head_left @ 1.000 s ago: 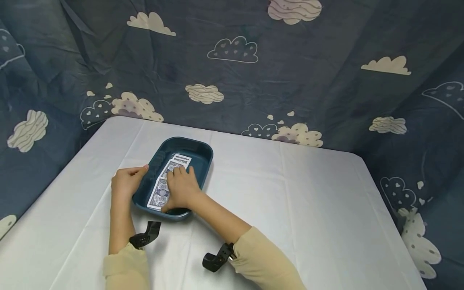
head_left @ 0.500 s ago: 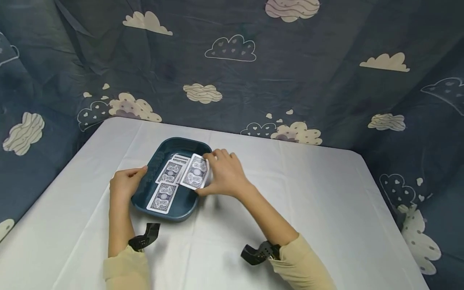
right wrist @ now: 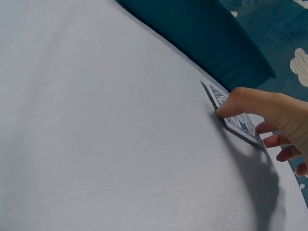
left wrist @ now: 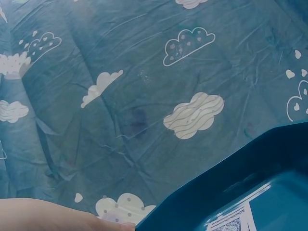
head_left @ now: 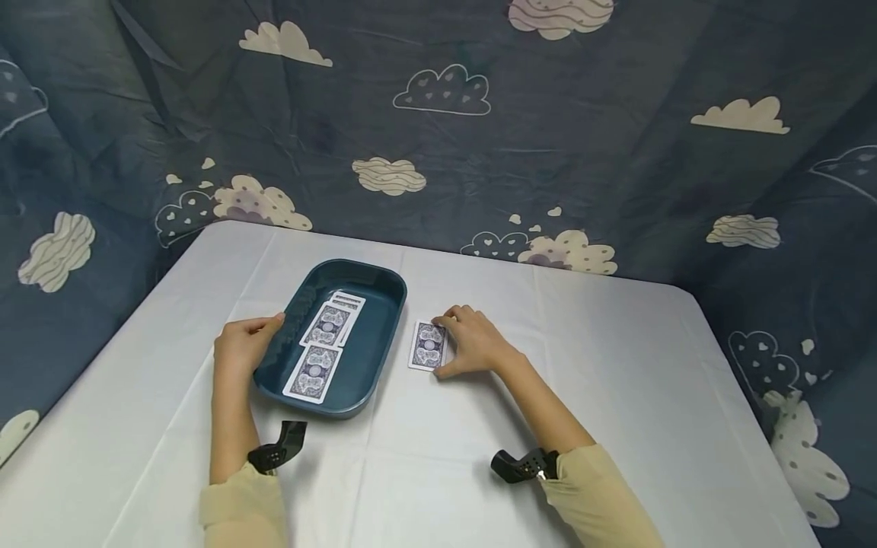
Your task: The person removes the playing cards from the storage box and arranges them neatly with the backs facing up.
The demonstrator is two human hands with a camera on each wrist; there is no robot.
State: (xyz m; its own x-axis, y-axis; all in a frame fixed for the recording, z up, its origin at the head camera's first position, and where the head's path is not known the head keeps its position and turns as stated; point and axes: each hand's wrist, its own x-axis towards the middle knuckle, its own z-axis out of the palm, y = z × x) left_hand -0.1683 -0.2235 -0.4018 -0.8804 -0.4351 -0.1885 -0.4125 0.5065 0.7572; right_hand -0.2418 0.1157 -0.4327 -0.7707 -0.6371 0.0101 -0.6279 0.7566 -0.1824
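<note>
A dark teal tray (head_left: 380,358) stands on the left half of the table, holding several patterned playing cards (head_left: 313,373) face down, some overlapping. My left hand (head_left: 240,346) pinches the tray's left rim between thumb and fingers; in the left wrist view only part of that hand (left wrist: 57,216) shows beside the tray wall (left wrist: 192,192). To the right of the tray, my right hand (head_left: 473,342) holds a playing card (head_left: 428,346) by its ends, back side up, at the tabletop. In the right wrist view, the thumb lies over the card's near edge (right wrist: 240,125); whether several cards are stacked there, I cannot tell.
A white cloth covers the table (head_left: 603,411), which stretches far to the right of my right hand. Behind it hangs a dark blue curtain (head_left: 438,144) with cloud prints. Black wrist cameras (head_left: 524,466) sit on both forearms.
My right hand has taken a card from inside the tray, lifted it over the right rim and brought it down to the tablecloth. The left hand stays at the tray's rim.
</note>
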